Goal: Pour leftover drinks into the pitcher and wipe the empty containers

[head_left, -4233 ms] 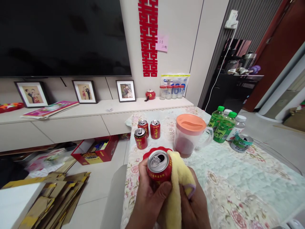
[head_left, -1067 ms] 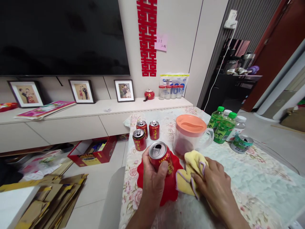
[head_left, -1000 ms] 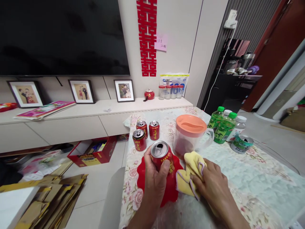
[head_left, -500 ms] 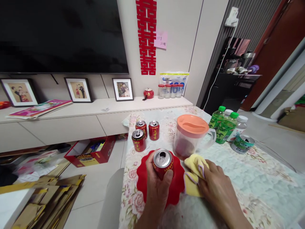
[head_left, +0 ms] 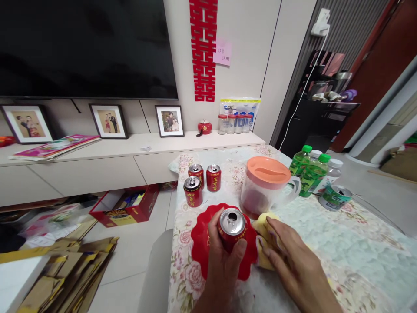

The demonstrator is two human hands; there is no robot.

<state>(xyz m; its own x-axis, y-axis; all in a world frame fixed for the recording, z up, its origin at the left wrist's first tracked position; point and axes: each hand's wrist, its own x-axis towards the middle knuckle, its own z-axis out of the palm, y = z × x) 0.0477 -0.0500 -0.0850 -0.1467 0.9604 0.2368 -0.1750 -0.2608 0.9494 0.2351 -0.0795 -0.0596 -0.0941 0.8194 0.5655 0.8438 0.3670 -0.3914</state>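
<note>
My left hand (head_left: 224, 261) is wrapped round an opened red drink can (head_left: 232, 234), its top facing up toward me. The can is above a red scalloped plate (head_left: 199, 248), and whether its base touches the plate is hidden. My right hand (head_left: 289, 252) grips a yellow cloth (head_left: 265, 259) with a purple edge, just right of the plate. Behind the cloth stands a clear pitcher (head_left: 252, 193) with an orange lid and dark contents. Three more red cans stand behind the plate: a front one (head_left: 193, 193), a right one (head_left: 213, 179) and a partly hidden one (head_left: 196, 168).
Green-capped bottles (head_left: 312, 178) and white-capped ones stand at the table's right, beside an opened green can (head_left: 335, 199). A flowered cloth (head_left: 358, 256) covers the table. Left on the floor are a red box (head_left: 127, 213) and flattened cardboard (head_left: 71, 274).
The view has shifted slightly, moving the scene to the right. My right hand has turned over the cloth, its fingers straighter and covering more of it. My left hand still holds the can.
</note>
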